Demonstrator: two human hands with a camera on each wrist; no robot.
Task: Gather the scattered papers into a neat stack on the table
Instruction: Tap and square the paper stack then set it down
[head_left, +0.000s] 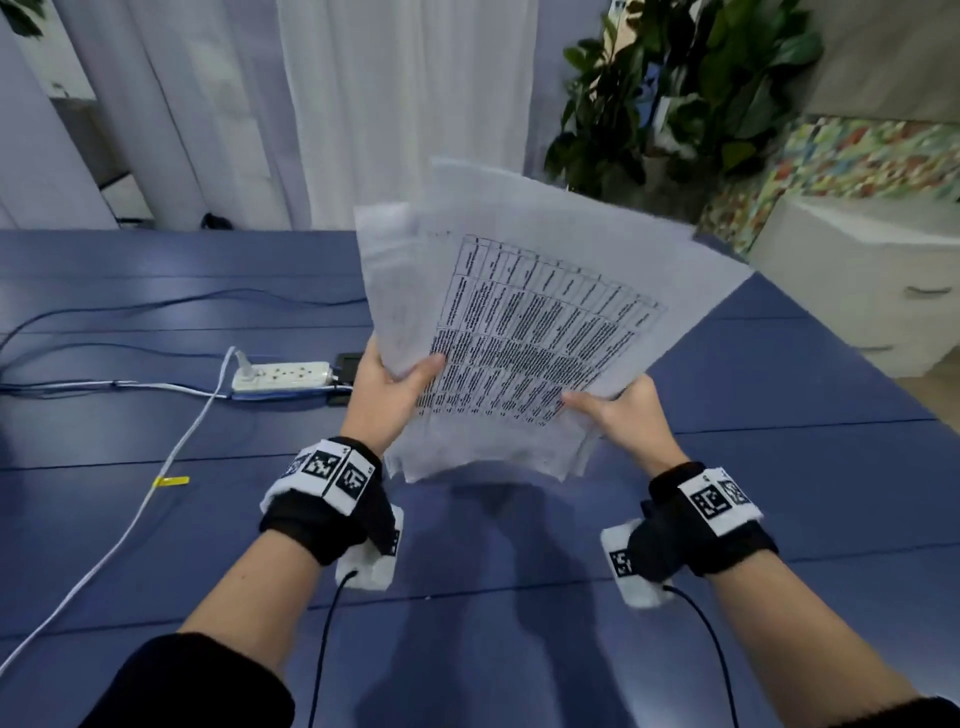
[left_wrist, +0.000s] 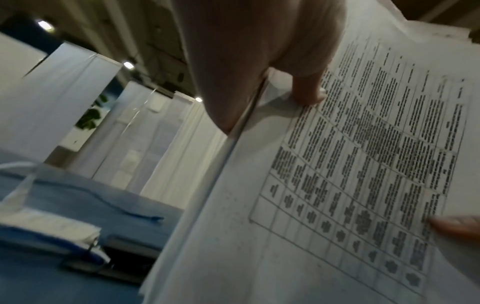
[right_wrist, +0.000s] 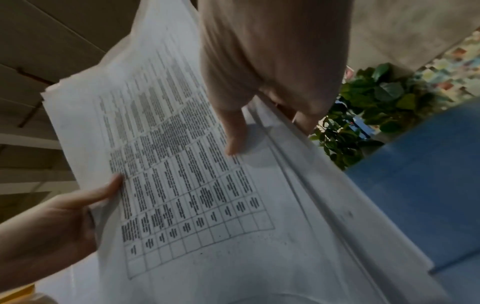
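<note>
A fanned bundle of white papers (head_left: 519, 322) is held up in the air above the blue table (head_left: 156, 519), tilted toward me; its top sheet carries a printed table of text. My left hand (head_left: 395, 389) grips the bundle's left edge, thumb on the top sheet and fingers behind. My right hand (head_left: 618, 410) grips the lower right edge the same way. The left wrist view has the papers (left_wrist: 337, 185) close up with the left hand (left_wrist: 306, 90) pinching them. In the right wrist view the right hand (right_wrist: 239, 135) has its thumb on the papers (right_wrist: 197, 185). The sheets' edges are uneven.
A white power strip (head_left: 283, 375) with plugged cables lies on the table left of the papers, beside a small black device (head_left: 347, 361). A white cable with a yellow tag (head_left: 171, 482) runs toward the front left. A potted plant (head_left: 675, 93) and a white cabinet (head_left: 857, 280) stand beyond the table's right side.
</note>
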